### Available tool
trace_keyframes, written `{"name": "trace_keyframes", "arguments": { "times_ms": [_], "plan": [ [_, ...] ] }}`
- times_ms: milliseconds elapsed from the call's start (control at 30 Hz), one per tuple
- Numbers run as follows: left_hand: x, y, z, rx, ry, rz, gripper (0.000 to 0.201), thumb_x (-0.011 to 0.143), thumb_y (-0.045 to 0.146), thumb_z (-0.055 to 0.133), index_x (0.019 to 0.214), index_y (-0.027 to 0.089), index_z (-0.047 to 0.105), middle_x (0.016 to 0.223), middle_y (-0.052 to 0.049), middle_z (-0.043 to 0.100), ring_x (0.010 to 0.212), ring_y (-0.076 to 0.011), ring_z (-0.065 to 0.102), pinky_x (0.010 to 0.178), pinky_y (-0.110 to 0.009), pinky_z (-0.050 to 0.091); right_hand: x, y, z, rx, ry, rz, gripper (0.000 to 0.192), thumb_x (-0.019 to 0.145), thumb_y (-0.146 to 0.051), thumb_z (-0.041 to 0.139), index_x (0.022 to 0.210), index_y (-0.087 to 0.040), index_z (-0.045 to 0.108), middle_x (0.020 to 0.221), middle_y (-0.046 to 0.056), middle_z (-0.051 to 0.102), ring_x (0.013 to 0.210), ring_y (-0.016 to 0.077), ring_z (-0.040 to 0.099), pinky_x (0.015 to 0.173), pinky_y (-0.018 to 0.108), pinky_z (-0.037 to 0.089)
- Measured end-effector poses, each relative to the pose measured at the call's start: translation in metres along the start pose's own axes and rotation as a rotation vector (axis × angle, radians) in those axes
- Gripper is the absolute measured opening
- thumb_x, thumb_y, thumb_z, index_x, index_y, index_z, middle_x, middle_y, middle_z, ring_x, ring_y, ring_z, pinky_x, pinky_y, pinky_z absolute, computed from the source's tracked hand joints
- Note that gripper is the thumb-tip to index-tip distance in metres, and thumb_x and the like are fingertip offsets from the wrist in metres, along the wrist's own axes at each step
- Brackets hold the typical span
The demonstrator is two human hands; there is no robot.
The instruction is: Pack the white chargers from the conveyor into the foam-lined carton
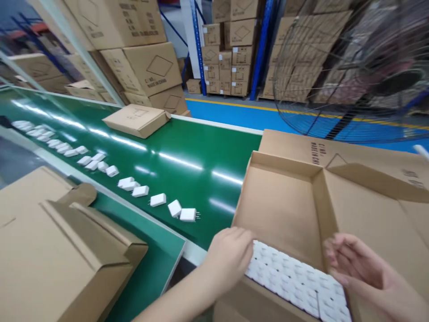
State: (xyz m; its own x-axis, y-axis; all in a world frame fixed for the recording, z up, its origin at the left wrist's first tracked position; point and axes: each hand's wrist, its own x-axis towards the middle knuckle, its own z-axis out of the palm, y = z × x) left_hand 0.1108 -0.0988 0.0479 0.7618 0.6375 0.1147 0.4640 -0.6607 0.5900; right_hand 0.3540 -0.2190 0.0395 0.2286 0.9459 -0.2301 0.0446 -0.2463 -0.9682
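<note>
An open brown carton [284,201] stands at the near right end of the green conveyor belt [187,152]. Inside it, against the near wall, lies a packed layer of several white chargers [295,281]. My left hand [229,257] rests on the left end of that layer at the carton's near wall, fingers curled over it. My right hand [358,268] hovers at the right end of the layer, fingers spread and holding nothing. A line of several loose white chargers [140,191] runs along the belt's near edge, ending with one whose prongs show [188,215].
A flat closed carton [137,119] lies on the belt's far side. Another open carton [56,250] sits at the near left. A large wire-guard fan [351,67] stands behind the carton. Stacked boxes [150,67] and blue racking line the back, past a blue floor strip [234,117].
</note>
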Motion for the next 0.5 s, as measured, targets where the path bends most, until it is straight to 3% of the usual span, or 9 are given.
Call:
{"name": "trace_keyframes", "arguments": {
  "times_ms": [100,200,367,433,500],
  "plan": [
    [-0.024,-0.025,-0.012,0.101,0.054,-0.144,0.023,0.083,0.011,0.036,0.088,0.019,0.057,0.083,-0.002,0.063,0.076,-0.0154,0.057,0.068,-0.028,0.047,0.012,-0.009,0.023,-0.004,-0.078,0.027,0.033,0.065,-0.033,0.069,0.089,-0.029,0.047,0.079,0.002,0.051,0.069,0.0164,0.05,0.057,0.024,0.049],
    [-0.033,-0.045,-0.024,0.276,0.097,-0.236,0.032,0.081,0.004,0.033,0.101,0.018,0.054,0.093,-0.005,0.061,0.086,-0.0174,0.056,0.074,-0.031,0.047,0.024,-0.027,0.055,0.025,-0.194,0.069,0.025,0.072,-0.038,0.063,0.079,-0.026,0.043,0.078,0.0,0.046,0.069,0.0137,0.044,0.06,0.022,0.045],
    [-0.035,-0.083,-0.034,0.634,-0.068,-0.501,0.045,0.075,-0.002,0.035,0.115,0.013,0.048,0.112,-0.013,0.054,0.097,-0.0247,0.052,0.074,-0.037,0.047,0.045,-0.054,0.107,0.094,-0.411,0.139,0.036,0.069,-0.042,0.067,0.071,-0.022,0.036,0.073,-0.003,0.038,0.063,0.0108,0.035,0.056,0.021,0.037],
    [-0.033,-0.097,-0.03,0.645,-0.114,-0.466,0.049,0.074,-0.001,0.038,0.12,0.014,0.044,0.119,-0.013,0.05,0.101,-0.0264,0.049,0.074,-0.038,0.047,0.053,-0.058,0.125,0.166,-0.462,0.123,0.04,0.066,-0.041,0.07,0.07,-0.022,0.035,0.074,-0.004,0.039,0.061,0.0099,0.032,0.054,0.021,0.034],
    [-0.03,-0.107,-0.025,0.601,-0.158,-0.383,0.046,0.072,-0.001,0.041,0.116,0.014,0.046,0.114,-0.011,0.054,0.1,-0.0256,0.049,0.073,-0.036,0.046,0.059,-0.059,0.139,0.205,-0.516,0.105,0.04,0.065,-0.038,0.071,0.07,-0.022,0.036,0.075,-0.004,0.04,0.061,0.0093,0.031,0.054,0.02,0.033]
  ]
}}
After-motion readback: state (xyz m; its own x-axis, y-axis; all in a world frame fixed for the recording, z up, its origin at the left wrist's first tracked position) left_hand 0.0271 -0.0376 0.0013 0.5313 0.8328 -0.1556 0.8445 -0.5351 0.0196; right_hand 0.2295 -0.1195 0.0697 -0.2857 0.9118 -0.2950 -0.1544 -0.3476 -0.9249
